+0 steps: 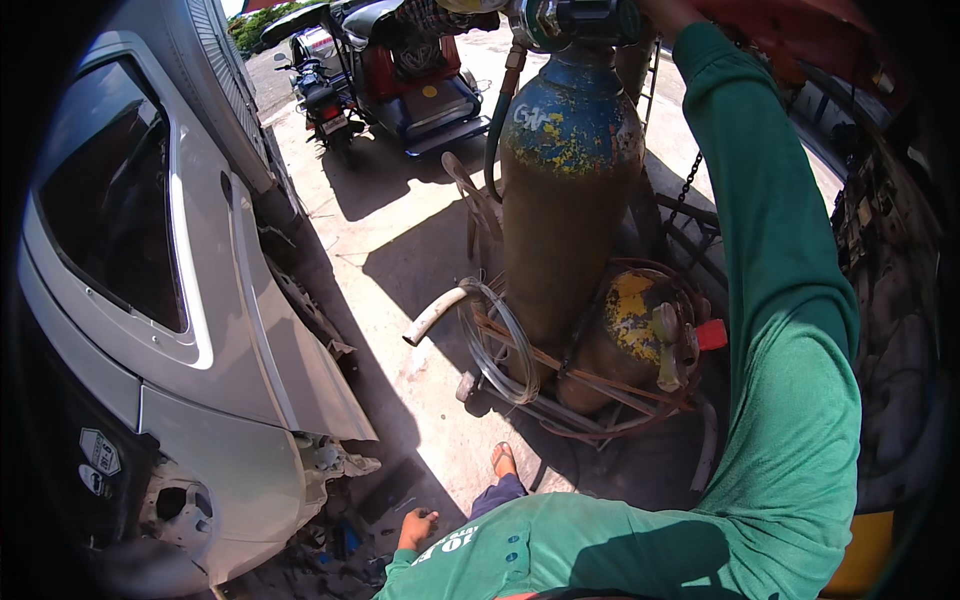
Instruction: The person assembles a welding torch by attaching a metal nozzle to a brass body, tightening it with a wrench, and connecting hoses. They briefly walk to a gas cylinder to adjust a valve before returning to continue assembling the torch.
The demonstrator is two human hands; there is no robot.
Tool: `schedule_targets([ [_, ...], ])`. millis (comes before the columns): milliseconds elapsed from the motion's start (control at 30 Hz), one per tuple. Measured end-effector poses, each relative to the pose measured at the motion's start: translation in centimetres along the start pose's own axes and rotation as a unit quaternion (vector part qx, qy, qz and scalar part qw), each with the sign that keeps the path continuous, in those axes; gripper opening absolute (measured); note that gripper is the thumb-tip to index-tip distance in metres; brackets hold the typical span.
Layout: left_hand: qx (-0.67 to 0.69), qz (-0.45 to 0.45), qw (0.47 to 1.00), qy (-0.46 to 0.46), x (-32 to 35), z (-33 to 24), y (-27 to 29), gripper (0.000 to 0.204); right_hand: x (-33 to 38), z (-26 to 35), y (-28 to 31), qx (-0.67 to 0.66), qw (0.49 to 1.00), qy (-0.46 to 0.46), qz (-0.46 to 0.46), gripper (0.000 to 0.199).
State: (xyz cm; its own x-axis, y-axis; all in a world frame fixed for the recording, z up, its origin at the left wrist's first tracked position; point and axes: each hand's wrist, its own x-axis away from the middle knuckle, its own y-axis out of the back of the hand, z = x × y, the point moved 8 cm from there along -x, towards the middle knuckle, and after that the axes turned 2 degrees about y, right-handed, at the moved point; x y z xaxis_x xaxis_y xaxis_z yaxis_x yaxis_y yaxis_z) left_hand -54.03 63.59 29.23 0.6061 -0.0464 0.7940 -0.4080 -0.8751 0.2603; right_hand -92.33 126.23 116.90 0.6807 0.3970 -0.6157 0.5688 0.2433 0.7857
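Right arm in a green sleeve [770,300] reaches up beside a tall gas cylinder [565,190]; fingers out of frame, grip cannot be told.

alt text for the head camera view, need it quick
A person's green-sleeved right arm reaches up to the valve at the top of a tall, worn blue-and-brown gas cylinder on a cart with coiled hoses; the hand itself is out of view. A dismantled silver car body stands left, motorcycles behind.

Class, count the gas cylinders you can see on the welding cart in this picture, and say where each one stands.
2. A tall gas cylinder with a blue and yellow top stands upright in the cart; a shorter cylinder with a yellow patch sits right of it, lower. More may be hidden behind the green sleeve.
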Motion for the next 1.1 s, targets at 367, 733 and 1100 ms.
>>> schedule_targets([
  [367,-0.055,0.029,0.997,0.050,-4.5,-8.7,1.0,0.031,7.2,-3.5,-5.3,-0.028,0.990,-0.137,0.006,0.033],
  [733,-0.057,0.004,0.998,-0.007,-5.8,-13.0,0.9,0.030,19.3,-7.7,-12.5,-0.035,0.961,-0.265,0.078,0.034],
  [1100,-0.137,-0.005,0.989,-0.046,-5.8,-15.2,1.8,0.040,23.7,-8.8,-18.3,-0.048,0.942,-0.310,0.123,0.034],
])
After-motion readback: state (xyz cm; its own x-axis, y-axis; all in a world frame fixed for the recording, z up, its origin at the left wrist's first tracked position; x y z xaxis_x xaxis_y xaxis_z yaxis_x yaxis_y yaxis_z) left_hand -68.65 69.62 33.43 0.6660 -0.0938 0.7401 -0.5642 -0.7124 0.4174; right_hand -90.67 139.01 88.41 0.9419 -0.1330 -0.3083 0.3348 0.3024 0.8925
